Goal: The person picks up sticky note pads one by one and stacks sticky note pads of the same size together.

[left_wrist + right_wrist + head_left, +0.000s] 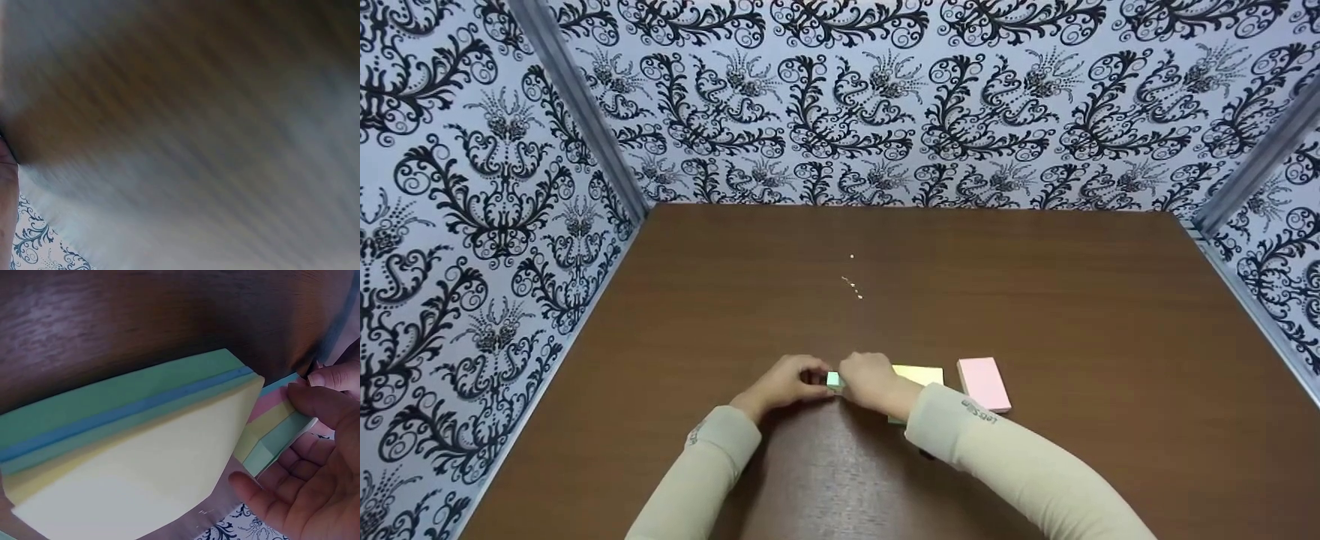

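A small stack of sticky-note pads (pixel 833 380) sits between my two hands, its pale green end showing in the head view. My left hand (pixel 784 382) pinches one end with thumb and fingers. My right hand (pixel 874 382) has its fingers curled at the other end. The right wrist view shows blue, pink, yellow and green layers in this small stack (pixel 273 419), with fingertips of both hands on it. Beside the right hand lies a larger sticky-note stack (pixel 919 373), yellow on top, partly hidden by the right forearm. The left wrist view is mostly blurred.
A pink sticky-note pad (pixel 984 385) lies right of the larger stack. Small light specks (pixel 852 285) dot the brown table (pixel 720 300) farther back. Patterned walls (pixel 847 105) stand behind and at the sides.
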`<action>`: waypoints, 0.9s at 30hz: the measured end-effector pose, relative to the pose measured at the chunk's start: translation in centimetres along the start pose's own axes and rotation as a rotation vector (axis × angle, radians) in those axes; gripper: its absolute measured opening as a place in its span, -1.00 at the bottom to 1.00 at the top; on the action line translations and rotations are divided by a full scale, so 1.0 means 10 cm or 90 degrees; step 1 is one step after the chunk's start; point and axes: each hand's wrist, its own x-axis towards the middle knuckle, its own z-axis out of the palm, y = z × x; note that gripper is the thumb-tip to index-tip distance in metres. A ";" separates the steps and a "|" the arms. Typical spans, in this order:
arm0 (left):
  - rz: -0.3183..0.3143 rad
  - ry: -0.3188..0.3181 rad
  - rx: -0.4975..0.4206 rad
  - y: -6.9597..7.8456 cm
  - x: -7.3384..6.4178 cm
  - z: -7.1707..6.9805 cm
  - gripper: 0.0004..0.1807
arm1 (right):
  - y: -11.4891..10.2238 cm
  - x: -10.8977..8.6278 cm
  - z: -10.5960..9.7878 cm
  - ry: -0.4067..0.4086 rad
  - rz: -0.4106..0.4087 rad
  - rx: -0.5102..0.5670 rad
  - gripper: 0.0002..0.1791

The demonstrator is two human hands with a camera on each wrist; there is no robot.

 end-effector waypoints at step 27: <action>-0.016 -0.025 0.044 -0.01 0.07 0.02 -0.69 | 0.54 -0.06 -0.33 0.023 0.111 0.189 -0.39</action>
